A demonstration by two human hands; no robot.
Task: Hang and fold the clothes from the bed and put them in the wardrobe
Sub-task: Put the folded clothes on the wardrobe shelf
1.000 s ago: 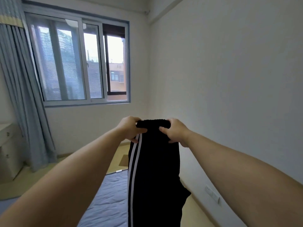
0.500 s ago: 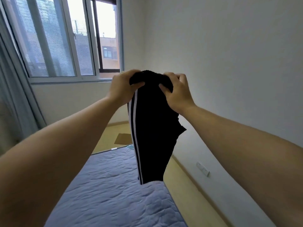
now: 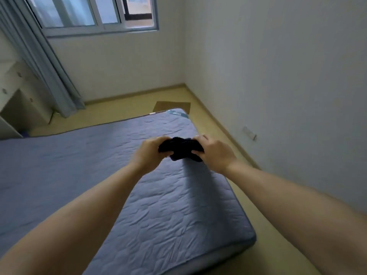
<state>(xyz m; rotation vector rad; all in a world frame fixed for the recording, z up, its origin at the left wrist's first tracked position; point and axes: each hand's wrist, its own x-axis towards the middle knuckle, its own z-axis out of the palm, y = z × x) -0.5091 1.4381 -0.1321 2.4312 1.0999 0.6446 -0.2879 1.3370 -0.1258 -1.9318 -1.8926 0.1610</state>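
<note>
Black trousers (image 3: pixel 181 148) lowered; now bunched

The mattress (image 3: pixel 79 165) gives wide flat room toward the left; on the right only a narrow floor strip (image 3: pixel 224 139) separates it from the wall (image 3: pixel 278 76).

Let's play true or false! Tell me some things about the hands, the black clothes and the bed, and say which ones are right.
1. The left hand and the right hand both grip the black fabric garment. True.
2. The black fabric garment lies spread flat on the blue quilted mattress. False: it is bunched up between the hands.
3. The grey-blue curtain hangs left of the window. True.
4. A red pillow lies on the mattress. False: no pillow shows there.
</note>
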